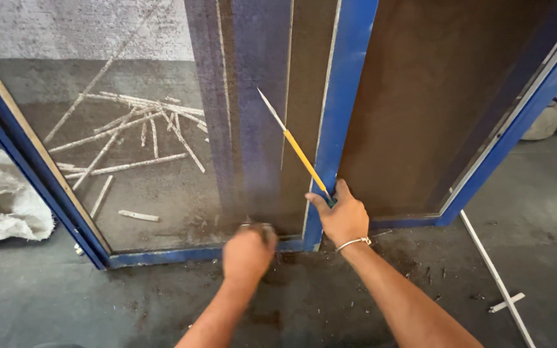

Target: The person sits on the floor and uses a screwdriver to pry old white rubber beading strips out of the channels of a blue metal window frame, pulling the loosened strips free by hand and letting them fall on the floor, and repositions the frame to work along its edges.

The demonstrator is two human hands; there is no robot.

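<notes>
Currently, two blue-framed mesh screen panels (162, 193) stand upright on the dark floor (66, 296), leaning against one another, with the blue frame upright (343, 96) of the right panel at the centre of the view. The right hand (343, 216) is clamped around the handle end of a long, thin yellow-shafted tool (298, 151), whose pale pointed tip angles up and to the left across the mesh, beside the frame upright. The left hand (247, 251) is closed into a fist at the bottom rail of the left panel; it is motion-blurred, and what it grips, if anything, cannot be determined. The hands are near each other but apart. The tool appears light, stiff and narrow, so it is judged best held near its lower end, as shown, for control of the tip. The mesh looks thin and flexible and is likely easy to puncture; the frame appears rigid and is the safer place to take hold. Through the left panel, pale scattered strips (130, 129) lie on the floor. A white rod (494, 277) lies at the near right, and a crumpled pale sack (1, 206) at the far left.
</notes>
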